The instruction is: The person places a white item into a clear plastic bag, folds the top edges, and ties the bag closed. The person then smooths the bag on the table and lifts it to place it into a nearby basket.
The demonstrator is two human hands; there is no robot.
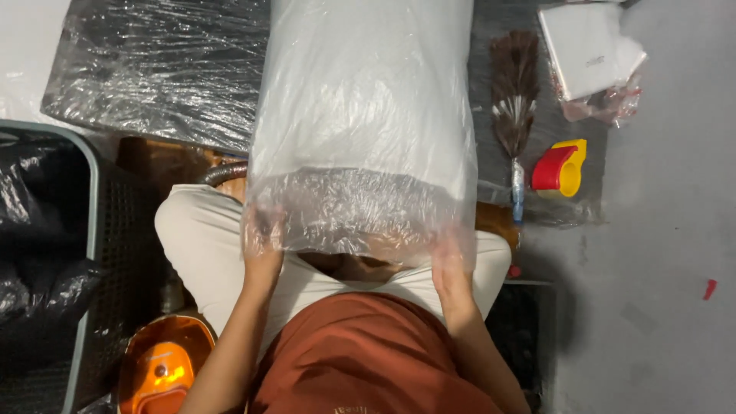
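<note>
Seen from the head camera, a seated person in pale trousers and a rust-brown top holds one large clear plastic bag with a white pillow-like filling over the lap, above a grey concrete floor. The left hand grips the bag's open lower edge at its left corner, fingers closed on the film; the right hand clasps the right corner the same way. On the floor just right of the bag lies one brown feather duster, and beside it one red-and-yellow tape dispenser. One white box in plastic wrap sits near the top right. A dark plastic-wrapped bundle lies at top left, one grey-rimmed crate of black bags at left, and one orange round appliance at bottom left.
</note>
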